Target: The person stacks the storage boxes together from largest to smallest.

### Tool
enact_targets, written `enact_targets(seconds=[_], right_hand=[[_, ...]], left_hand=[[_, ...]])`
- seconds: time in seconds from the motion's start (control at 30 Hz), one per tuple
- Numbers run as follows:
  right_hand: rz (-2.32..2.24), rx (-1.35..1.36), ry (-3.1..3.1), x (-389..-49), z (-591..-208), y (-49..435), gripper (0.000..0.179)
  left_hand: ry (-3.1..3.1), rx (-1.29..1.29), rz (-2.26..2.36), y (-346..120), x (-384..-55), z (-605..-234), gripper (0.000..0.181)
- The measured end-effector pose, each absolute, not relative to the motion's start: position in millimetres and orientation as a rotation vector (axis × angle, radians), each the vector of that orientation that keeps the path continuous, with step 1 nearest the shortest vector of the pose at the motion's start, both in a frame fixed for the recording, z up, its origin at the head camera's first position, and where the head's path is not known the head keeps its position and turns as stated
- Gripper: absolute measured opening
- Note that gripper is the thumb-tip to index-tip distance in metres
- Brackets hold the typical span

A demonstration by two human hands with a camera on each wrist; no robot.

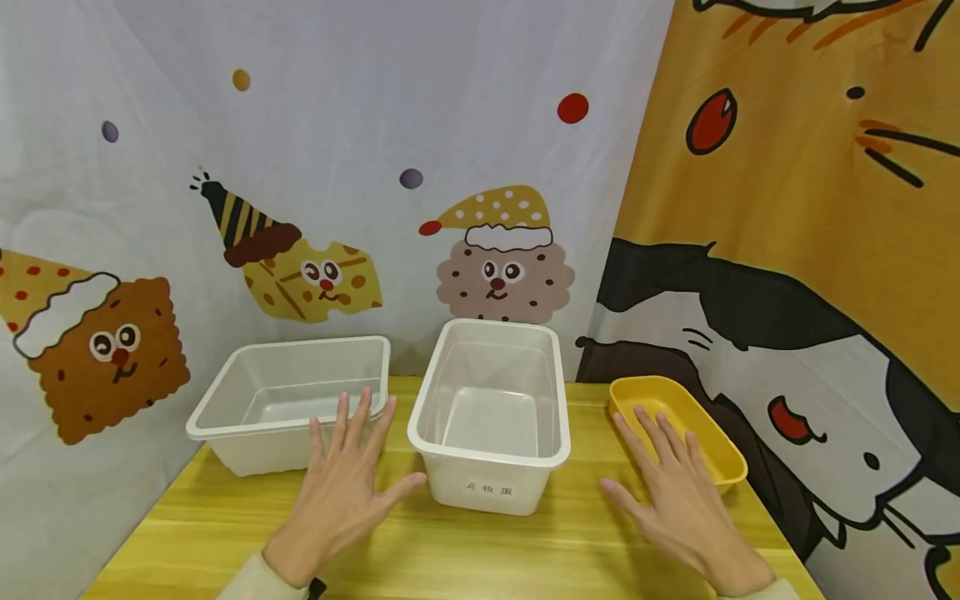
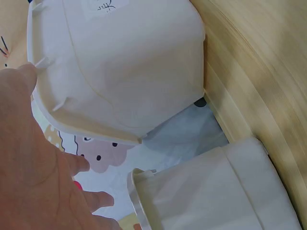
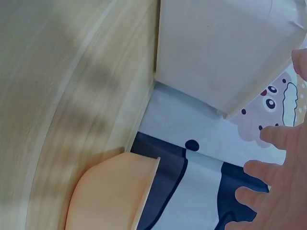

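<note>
In the head view my left hand (image 1: pixel 341 483) is spread with straight fingers in front of a white plastic bin (image 1: pixel 262 446) on the left, its fingertips overlapping that bin's near rim. My right hand (image 1: pixel 678 496) is spread too, its fingers before a shallow yellow tray (image 1: pixel 708 425). Between the hands stands a second white bin (image 1: pixel 487 479), which bears a small label with writing. Both bins and the tray have nothing visible inside. The left wrist view shows the left hand (image 2: pixel 43 163) beside both bins, holding nothing. Fingers of the right hand (image 3: pixel 283 177) appear apart in the right wrist view.
A wooden table (image 1: pixel 465 558) with yellowish grain carries the containers. Behind it hangs a cloth backdrop (image 1: pixel 480 67) printed with cartoon biscuits, cheese and animals. The middle bin stands between the left bin and the yellow tray.
</note>
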State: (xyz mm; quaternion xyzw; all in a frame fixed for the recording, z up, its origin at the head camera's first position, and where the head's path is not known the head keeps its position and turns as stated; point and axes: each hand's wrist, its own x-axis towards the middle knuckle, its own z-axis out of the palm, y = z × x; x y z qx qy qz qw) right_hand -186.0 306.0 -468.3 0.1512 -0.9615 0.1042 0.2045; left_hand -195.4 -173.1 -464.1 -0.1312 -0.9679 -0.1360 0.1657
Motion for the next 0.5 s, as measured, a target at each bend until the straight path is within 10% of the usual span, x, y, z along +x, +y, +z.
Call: enact_targets(seconds=[0.5], right_hand=[[0.407,0.496,-2.628,-198,-467,291,0.083]], left_hand=[[-2.658,-0.452,-0.379,-155,-193,-462,0.102]])
